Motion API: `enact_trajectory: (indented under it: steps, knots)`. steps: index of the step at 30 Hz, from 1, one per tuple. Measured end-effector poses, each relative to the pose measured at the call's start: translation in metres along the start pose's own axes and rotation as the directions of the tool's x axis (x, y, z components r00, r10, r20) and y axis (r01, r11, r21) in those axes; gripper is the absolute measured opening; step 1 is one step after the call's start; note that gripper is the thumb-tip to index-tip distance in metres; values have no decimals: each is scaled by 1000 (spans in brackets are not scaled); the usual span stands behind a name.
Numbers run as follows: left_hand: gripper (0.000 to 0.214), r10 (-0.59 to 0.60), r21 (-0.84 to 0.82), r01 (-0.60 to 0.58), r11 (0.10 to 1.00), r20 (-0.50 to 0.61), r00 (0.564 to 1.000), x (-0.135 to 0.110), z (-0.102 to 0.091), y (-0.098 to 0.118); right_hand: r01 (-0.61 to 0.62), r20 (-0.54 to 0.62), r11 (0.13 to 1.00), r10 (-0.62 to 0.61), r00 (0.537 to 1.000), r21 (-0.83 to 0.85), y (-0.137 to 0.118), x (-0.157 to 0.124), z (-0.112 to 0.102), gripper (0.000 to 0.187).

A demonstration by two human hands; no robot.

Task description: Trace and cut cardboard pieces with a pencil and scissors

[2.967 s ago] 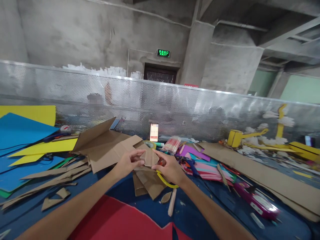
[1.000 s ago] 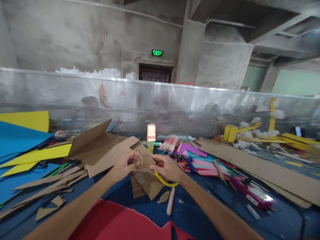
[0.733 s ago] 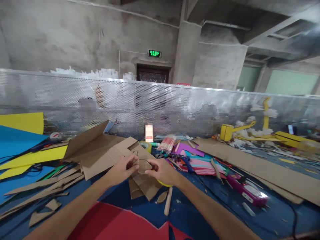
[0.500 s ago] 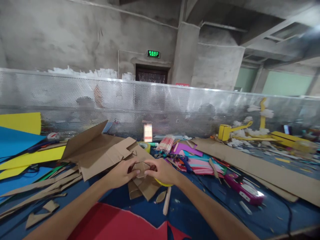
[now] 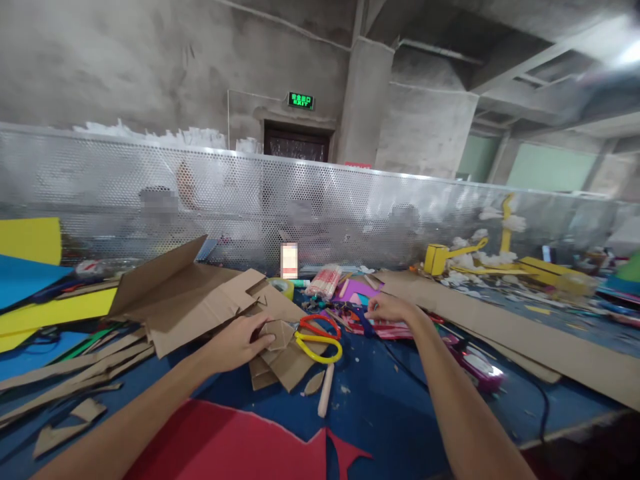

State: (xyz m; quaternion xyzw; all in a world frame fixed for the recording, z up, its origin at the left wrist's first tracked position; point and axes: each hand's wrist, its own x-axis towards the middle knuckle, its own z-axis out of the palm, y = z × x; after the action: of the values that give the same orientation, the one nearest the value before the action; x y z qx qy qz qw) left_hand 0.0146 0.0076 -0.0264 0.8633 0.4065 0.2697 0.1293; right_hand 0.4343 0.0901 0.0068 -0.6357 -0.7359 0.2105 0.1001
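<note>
Cardboard piece (image 5: 278,333), cluttered blue table (image 5: 390,407), concrete walls (image 5: 125,60)

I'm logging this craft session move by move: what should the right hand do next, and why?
Probably lower the right hand the last bit and pinch an item from the coloured paper pile; which one I cannot tell. Its fingers curl loosely open over that pile, while the left hand holds the folded cardboard piece.

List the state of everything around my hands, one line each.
left hand: gripping the folded cardboard piece
right hand: over the coloured paper pile, grip unclear
scissors: lying flat, untouched
pale stick: lying flat
big cardboard sheet: flap raised
exit sign: lit
</note>
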Motion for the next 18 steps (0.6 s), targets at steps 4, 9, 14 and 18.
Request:
enact_trajectory:
  steps: [4, 9, 14, 18]
  knots:
    - [33, -7, 15, 7, 1000, -3, 1000, 0, -1, 1, -35, 120, 997, 26, 992, 74, 12, 1, 7, 31]
    - [35, -1, 34, 1, 999, -6, 1000, 0, 1, -1, -54, 152, 989, 32, 988, 140, 19, 2, 9, 32]
    - [33, 10, 34, -10, 999, 5, 1000, 0, 0, -2, -43, 146, 987, 21, 989, 152, 19, 0, 9, 24]
    - [33, 4, 38, -4, 999, 10, 1000, 0, -2, 2, -46, 154, 989, 23, 988, 144, 16, -2, 10, 18]
